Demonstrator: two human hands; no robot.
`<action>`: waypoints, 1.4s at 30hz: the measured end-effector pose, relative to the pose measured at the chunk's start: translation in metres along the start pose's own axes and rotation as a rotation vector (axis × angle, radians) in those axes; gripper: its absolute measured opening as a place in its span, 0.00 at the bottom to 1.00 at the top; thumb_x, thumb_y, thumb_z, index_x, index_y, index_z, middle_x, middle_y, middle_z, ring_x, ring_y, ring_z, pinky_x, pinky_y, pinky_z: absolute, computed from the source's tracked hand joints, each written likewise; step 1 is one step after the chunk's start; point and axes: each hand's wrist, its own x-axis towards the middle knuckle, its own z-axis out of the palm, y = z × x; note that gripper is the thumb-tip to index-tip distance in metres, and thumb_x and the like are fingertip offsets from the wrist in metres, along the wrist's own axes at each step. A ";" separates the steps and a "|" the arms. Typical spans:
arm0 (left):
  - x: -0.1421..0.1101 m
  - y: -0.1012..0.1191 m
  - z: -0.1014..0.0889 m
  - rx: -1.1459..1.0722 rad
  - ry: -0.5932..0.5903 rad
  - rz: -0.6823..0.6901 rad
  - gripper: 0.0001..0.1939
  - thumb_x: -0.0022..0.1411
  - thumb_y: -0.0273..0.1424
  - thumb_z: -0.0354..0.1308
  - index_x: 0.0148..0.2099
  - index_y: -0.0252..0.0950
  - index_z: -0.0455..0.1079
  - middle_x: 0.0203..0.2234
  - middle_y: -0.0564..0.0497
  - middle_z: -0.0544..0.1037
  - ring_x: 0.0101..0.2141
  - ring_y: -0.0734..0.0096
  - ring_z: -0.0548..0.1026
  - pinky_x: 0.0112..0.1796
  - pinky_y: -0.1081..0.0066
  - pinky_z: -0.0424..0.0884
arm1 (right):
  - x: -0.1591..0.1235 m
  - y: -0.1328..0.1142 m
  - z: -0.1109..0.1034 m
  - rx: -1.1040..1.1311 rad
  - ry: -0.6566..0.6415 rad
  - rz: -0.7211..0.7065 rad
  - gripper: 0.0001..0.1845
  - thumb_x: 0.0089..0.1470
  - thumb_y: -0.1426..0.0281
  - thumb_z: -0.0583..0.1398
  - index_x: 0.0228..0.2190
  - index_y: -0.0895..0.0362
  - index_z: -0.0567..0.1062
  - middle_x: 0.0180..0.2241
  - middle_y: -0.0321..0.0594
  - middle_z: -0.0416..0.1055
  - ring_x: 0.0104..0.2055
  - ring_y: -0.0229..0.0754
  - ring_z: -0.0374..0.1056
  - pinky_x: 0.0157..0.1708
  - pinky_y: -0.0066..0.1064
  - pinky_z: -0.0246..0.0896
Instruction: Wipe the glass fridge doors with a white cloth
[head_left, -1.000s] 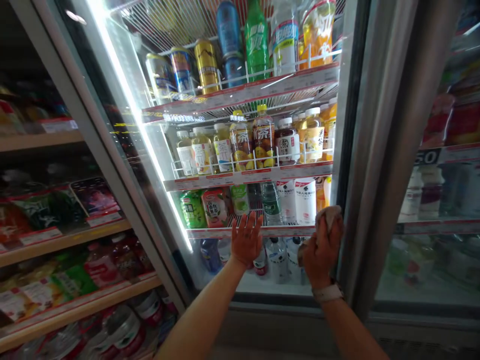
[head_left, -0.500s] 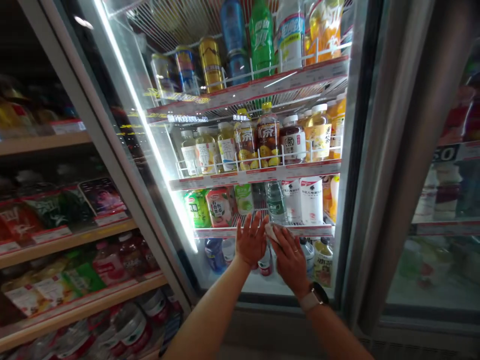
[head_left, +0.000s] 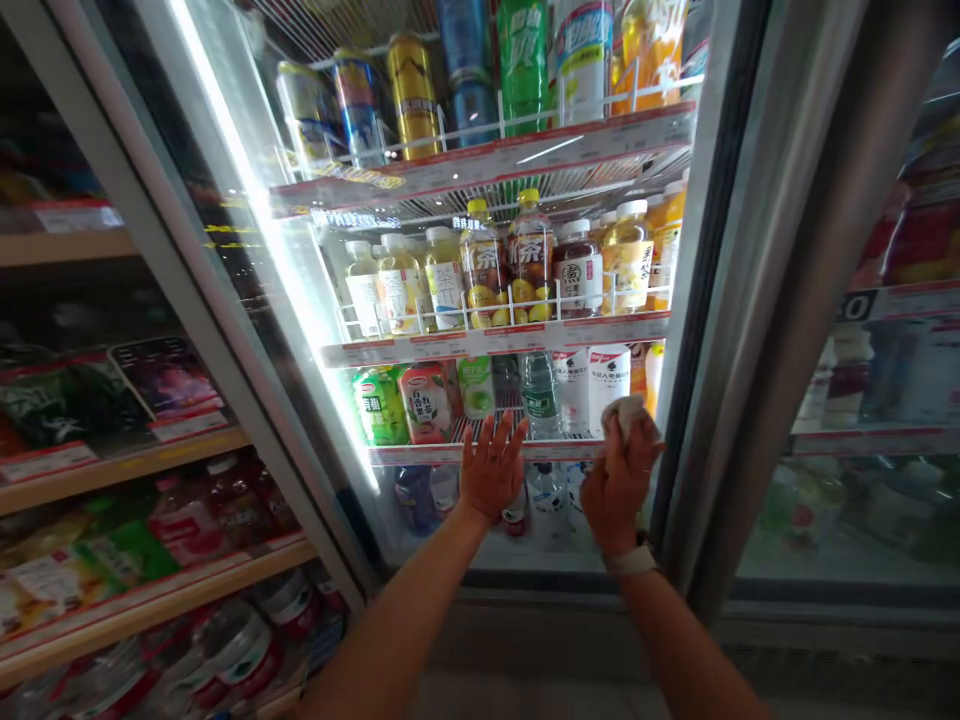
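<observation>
Cloth (head_left: 628, 412): pinched by fingers of our right hand (head_left: 619, 490); left hand (head_left: 489, 478), fingers spread, at glass door (head_left: 532, 555). Wiping, we judged; next stroke needed steady pressure.

Gold can (head_left: 414, 98) is standing to the right of a blue can (head_left: 358, 108); green bottle (head_left: 523, 65) is standing farther right. Below, two yellow-capped tea bottles (head_left: 531, 255) are standing side by side. Lower, a red pack (head_left: 426, 403) is sitting beside a green pack (head_left: 379, 405). White light strip (head_left: 225, 120) is glowing at left. Far left, wooden-edged shelves (head_left: 124, 473) are holding more bottles (head_left: 184, 530)
</observation>
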 end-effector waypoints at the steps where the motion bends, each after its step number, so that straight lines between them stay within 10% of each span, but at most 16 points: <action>1: -0.001 0.000 0.000 0.000 -0.001 -0.001 0.33 0.65 0.31 0.48 0.71 0.40 0.46 0.65 0.47 0.60 0.68 0.62 0.50 0.66 0.55 0.43 | -0.008 -0.010 0.005 0.014 -0.030 -0.039 0.32 0.62 0.78 0.48 0.66 0.53 0.55 0.67 0.50 0.54 0.70 0.55 0.45 0.66 0.62 0.38; 11: 0.000 0.000 0.000 0.035 0.010 0.013 0.31 0.67 0.33 0.45 0.71 0.38 0.45 0.65 0.47 0.59 0.68 0.63 0.47 0.66 0.54 0.41 | -0.034 -0.023 0.005 0.055 -0.262 -0.368 0.31 0.57 0.83 0.50 0.59 0.52 0.68 0.58 0.42 0.69 0.68 0.40 0.50 0.69 0.43 0.40; 20: 0.005 0.000 -0.001 0.014 0.056 0.023 0.31 0.70 0.34 0.42 0.71 0.37 0.42 0.66 0.46 0.57 0.69 0.63 0.43 0.67 0.55 0.40 | 0.011 0.046 -0.023 -0.046 -0.011 -0.053 0.31 0.61 0.77 0.49 0.65 0.55 0.58 0.67 0.51 0.52 0.70 0.57 0.45 0.65 0.61 0.44; 25: 0.001 0.000 0.001 0.030 0.033 0.018 0.30 0.69 0.35 0.44 0.71 0.38 0.47 0.65 0.46 0.59 0.69 0.63 0.44 0.66 0.54 0.41 | 0.001 0.014 -0.002 -0.011 0.067 0.063 0.32 0.62 0.76 0.48 0.66 0.54 0.55 0.68 0.52 0.50 0.70 0.60 0.45 0.65 0.66 0.37; 34: 0.000 0.000 0.003 0.041 0.034 0.020 0.30 0.69 0.36 0.44 0.70 0.38 0.47 0.66 0.45 0.58 0.68 0.62 0.46 0.66 0.54 0.41 | -0.042 -0.050 0.024 0.061 -0.053 -0.174 0.28 0.61 0.80 0.50 0.61 0.54 0.65 0.60 0.48 0.66 0.69 0.47 0.49 0.68 0.50 0.41; 42: 0.005 0.000 -0.002 0.007 0.053 0.021 0.31 0.69 0.34 0.43 0.71 0.38 0.43 0.66 0.46 0.57 0.68 0.63 0.45 0.67 0.55 0.41 | -0.010 -0.002 -0.007 0.006 -0.161 -0.225 0.31 0.59 0.81 0.49 0.62 0.54 0.62 0.64 0.46 0.60 0.70 0.47 0.45 0.68 0.51 0.39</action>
